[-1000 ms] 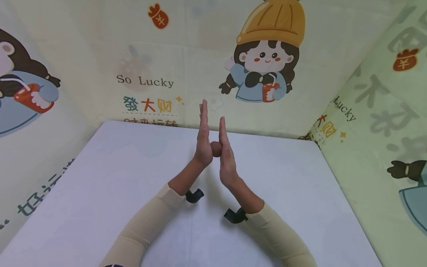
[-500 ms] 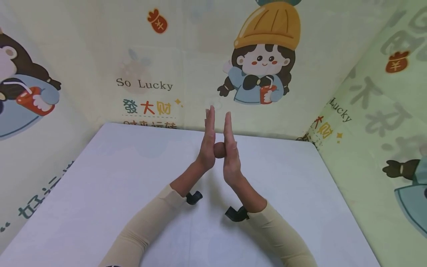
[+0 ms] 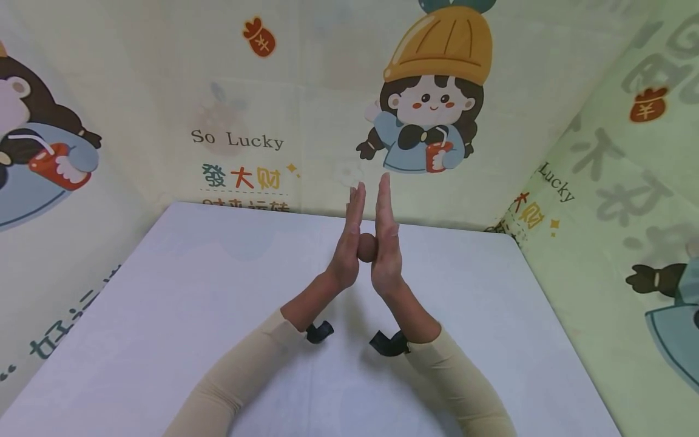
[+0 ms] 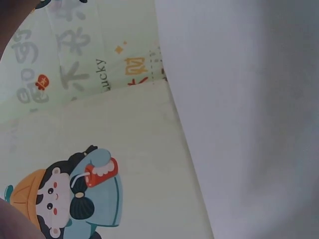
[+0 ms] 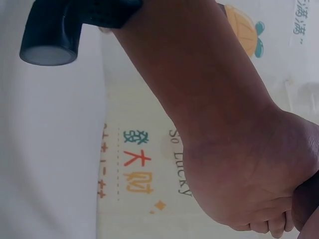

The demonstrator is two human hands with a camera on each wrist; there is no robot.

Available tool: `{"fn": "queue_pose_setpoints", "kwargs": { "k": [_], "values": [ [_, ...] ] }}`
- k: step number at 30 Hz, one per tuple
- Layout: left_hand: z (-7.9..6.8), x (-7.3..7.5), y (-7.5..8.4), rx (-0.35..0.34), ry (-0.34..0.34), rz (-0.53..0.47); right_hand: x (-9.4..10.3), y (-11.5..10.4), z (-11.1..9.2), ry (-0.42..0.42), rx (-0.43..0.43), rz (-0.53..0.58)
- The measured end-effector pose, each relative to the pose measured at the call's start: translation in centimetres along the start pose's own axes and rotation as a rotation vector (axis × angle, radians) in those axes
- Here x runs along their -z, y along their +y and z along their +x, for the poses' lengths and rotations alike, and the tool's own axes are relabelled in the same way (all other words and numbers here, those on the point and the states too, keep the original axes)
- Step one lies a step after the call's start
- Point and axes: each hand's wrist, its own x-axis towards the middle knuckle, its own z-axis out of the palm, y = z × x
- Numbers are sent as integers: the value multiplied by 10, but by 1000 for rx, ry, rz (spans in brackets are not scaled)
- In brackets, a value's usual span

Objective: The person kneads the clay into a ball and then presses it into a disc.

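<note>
A small brown ball (image 3: 368, 247) is sandwiched between the two palms, above the white table, in the head view. On its left side my left hand (image 3: 347, 243) presses flat, fingers straight and pointing away. My right hand (image 3: 387, 249) faces it from the other side, also straight-fingered, its tips reaching slightly farther than the left's. The right wrist view shows the left hand (image 5: 239, 169) from the wrist side, with a dark part of the ball (image 5: 305, 201) at the right edge. In the left wrist view only blurred bits of skin appear at the left edge.
The white tabletop (image 3: 218, 291) spreads under both forearms. Cartoon-printed cloth walls (image 3: 327, 91) stand around its back and sides. Each wrist carries a black camera mount, the left one (image 3: 320, 332) and the right one (image 3: 390, 343) hanging inward above the table.
My right hand has slid forward while my left hand has drawn back, so their fingertips have swapped which reaches farther. Both hands and the ball have shifted a little right.
</note>
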Motion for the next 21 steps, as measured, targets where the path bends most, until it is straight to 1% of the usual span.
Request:
{"fn": "queue_pose_setpoints", "kwargs": {
  "k": [6,15,21],
  "values": [
    [-3,-2,4,27,-23,-32,4,1,5,10,-9,2],
    [-6,-3,6,-3,-56,-25,10,4,12,47,-44,-16],
    [-10,-3,8,-18,-78,-29,14,6,17,82,-88,2]
  ]
}}
